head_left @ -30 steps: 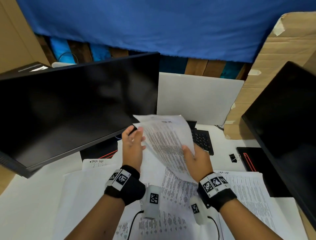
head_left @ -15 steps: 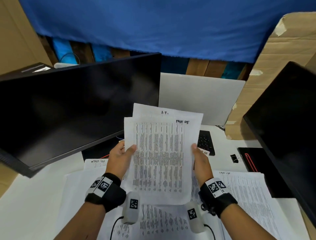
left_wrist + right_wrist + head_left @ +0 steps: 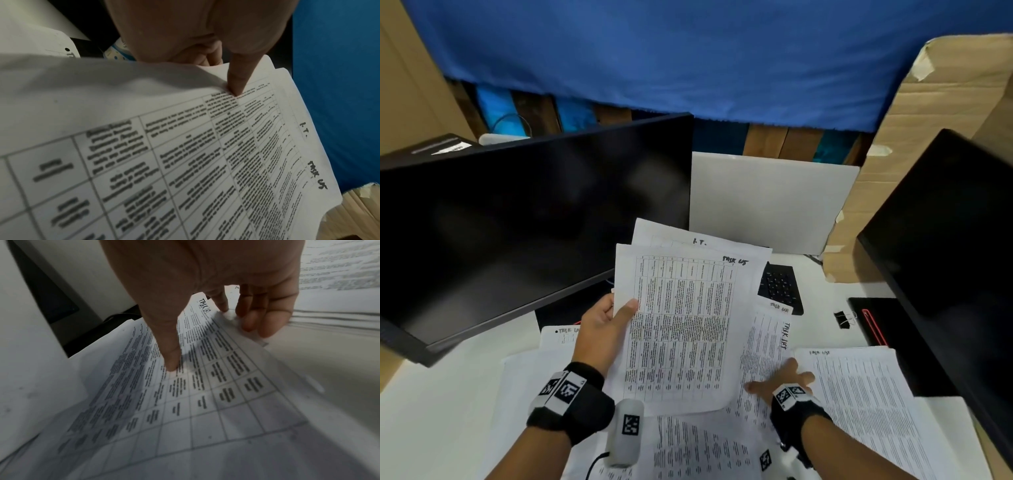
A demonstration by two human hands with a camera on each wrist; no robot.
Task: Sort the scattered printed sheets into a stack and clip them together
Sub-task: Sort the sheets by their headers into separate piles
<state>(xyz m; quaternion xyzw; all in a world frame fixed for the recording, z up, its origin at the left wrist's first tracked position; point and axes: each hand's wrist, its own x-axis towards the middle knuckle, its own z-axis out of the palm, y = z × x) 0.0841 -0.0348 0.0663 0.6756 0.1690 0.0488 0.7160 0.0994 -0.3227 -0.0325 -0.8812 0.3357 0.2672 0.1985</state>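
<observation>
Head view: left hand (image 3: 602, 329) grip pinches the collected sheets (image 3: 681, 329) by their left edge, thumb on the printed face, fingers behind, so the bundle stands up off the table (image 3: 431, 394) and leaves the other hand free. At least two sheets in it, back one offset up and to the right, so not squared yet. Right hand (image 3: 779, 380) sits flat with grip spread on a loose sheet (image 3: 767, 342) just right of the bundle, probably the next pickup. More sheets lie under and right of that hand; binder clip (image 3: 843, 319) sits beyond it near a dark pad, untouched. Left wrist view: thumb (image 3: 236, 81) presses the top sheet (image 3: 185, 162) at its margin; paper is thin, limp, bowing away from the pinch, with a dense printed table and handwritten header. Right wrist view: thumb (image 3: 170, 353) planted on the flat sheet (image 3: 205, 386), fingertips (image 3: 257, 321) at its far edge beside a thicker pile (image 3: 329, 318), likely working that edge up. Matte, slippery paper; a one-sided lift will make it droop.
</observation>
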